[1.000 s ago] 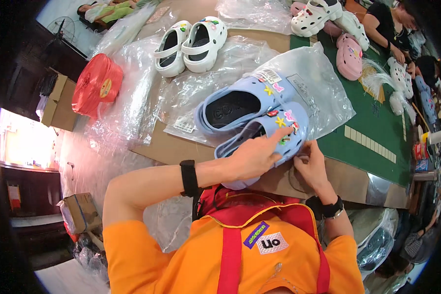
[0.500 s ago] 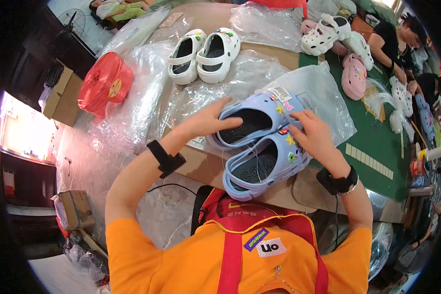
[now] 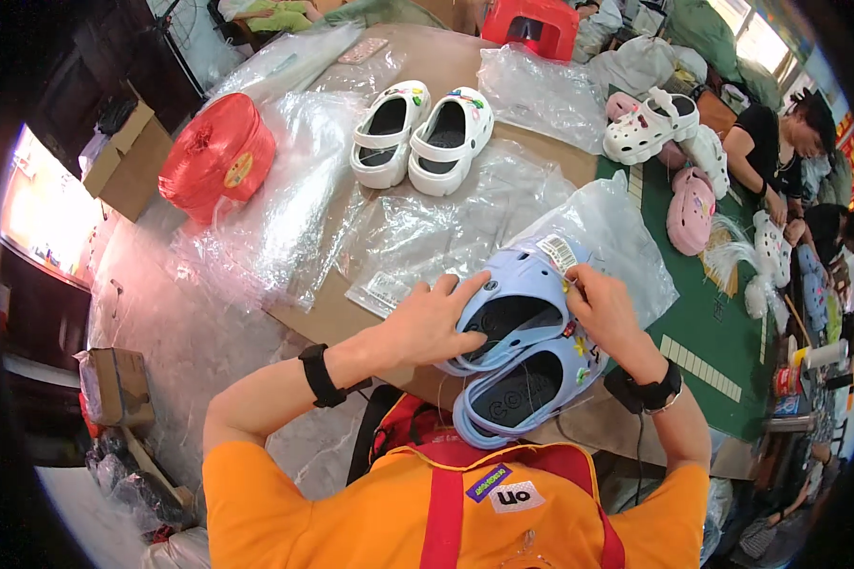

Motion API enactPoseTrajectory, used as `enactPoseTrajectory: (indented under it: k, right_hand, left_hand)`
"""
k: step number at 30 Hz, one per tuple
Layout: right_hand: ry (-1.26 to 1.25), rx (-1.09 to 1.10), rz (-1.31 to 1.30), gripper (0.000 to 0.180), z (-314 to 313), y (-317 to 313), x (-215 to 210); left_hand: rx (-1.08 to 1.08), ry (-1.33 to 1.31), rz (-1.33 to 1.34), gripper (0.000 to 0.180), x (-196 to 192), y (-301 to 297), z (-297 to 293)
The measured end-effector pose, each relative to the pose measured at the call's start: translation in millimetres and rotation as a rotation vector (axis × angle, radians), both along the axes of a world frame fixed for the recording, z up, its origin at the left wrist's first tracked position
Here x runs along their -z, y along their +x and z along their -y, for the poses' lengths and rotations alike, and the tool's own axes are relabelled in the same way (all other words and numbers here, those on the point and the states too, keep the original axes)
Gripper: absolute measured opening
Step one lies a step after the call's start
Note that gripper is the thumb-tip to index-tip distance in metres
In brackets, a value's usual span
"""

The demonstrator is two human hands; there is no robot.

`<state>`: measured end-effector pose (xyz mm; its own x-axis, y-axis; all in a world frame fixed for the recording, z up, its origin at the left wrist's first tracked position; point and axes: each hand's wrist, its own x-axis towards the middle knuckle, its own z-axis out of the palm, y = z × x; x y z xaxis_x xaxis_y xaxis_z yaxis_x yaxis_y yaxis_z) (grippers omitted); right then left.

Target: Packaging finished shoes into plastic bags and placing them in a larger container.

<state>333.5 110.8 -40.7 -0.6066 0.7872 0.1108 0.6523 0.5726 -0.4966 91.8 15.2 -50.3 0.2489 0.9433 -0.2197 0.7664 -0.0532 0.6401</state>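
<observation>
A pair of light blue clogs lies side by side at the table's near edge, partly over a clear plastic bag (image 3: 640, 256). My left hand (image 3: 427, 322) grips the far clog (image 3: 517, 275), thumb in its foot opening and fingers over its outer side. At that clog's charms, my right hand (image 3: 605, 308) has thumb and forefinger pinched together; what is between them is hidden. The near clog (image 3: 512, 391) rests beside it, with colourful charms partly behind my right hand. A white barcode tag (image 3: 557, 252) lies over the far clog's toe. Thin clear strands hang around the heels.
White clogs (image 3: 422, 142) stand farther back on plastic bags. A red plastic-wrapped roll (image 3: 216, 159) sits at left. On the green mat (image 3: 678, 294) are a pink clog (image 3: 690, 211) and a white clog (image 3: 650, 128). At right, another person (image 3: 778, 142) works.
The view has shifted, so the table appears lower. My left hand has moved from the heel strap toward the far clog's side. My right fingers have closed into a pinch near its charms.
</observation>
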Motion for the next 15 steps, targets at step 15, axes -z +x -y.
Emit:
enactPoseTrajectory:
  k: [15]
  right_hand:
    - [0.263,-0.137,-0.156,0.011,17.9,3.0,-19.9]
  left_hand:
    - [0.078,0.176,-0.056,0.078,-21.7,5.7,9.5]
